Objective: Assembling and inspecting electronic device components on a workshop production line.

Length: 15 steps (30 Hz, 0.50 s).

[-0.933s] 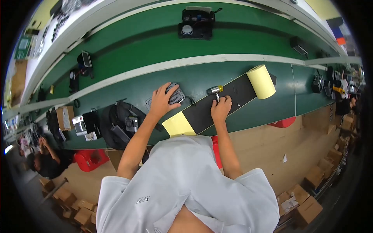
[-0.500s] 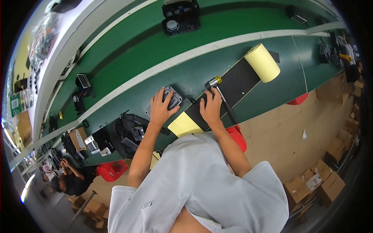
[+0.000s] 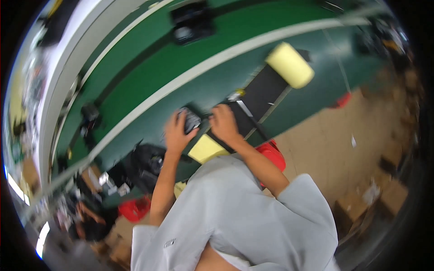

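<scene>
A dark grey device (image 3: 191, 121) with a roughly square body lies on the green bench. My left hand (image 3: 177, 133) is around its left side, fingers on the far side and thumb along the near edge. Beside its right end my right hand (image 3: 224, 123) hovers or rests with fingers apart, fingertips close to a short black cord (image 3: 207, 114); blur hides whether they touch. Just past the right hand, a mallet (image 3: 244, 108) with a yellow-tipped metallic head lies across a black mat (image 3: 266, 92). A yellow sheet (image 3: 204, 149) lies nearest my body.
A large yellow roll (image 3: 290, 65) lies on the mat's far end. A black bag (image 3: 147, 165) sits left of my left arm. A white rail (image 3: 217, 56) crosses behind the bench; an open black case (image 3: 192, 27) is beyond it. A red stool (image 3: 271, 156) stands by the bench edge.
My right hand has moved left, off the mallet area and closer to the device. My left hand stays at the device's left side. The whole view has shifted and blurred.
</scene>
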Motion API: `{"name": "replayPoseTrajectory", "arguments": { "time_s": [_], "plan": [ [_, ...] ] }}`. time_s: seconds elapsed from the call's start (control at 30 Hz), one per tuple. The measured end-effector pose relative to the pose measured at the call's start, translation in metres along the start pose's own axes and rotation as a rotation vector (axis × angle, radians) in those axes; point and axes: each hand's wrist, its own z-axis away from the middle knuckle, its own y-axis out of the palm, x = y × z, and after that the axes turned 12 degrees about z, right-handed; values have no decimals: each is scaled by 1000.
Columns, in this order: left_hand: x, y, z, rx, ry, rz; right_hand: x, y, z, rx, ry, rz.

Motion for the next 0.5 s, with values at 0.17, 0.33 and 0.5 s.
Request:
{"name": "replayPoseTrajectory", "arguments": {
  "time_s": [0.17, 0.33, 0.5],
  "plan": [
    [-9, 3, -13, 28, 114, 21, -2, 2, 8, 95, 39, 4],
    [10, 5, -8, 22, 209, -23, 25, 24, 17, -71, 188, 53],
    [25, 10, 1, -45, 222, -72, 32, 28, 55, -45, 457, -113]
  ]
}}
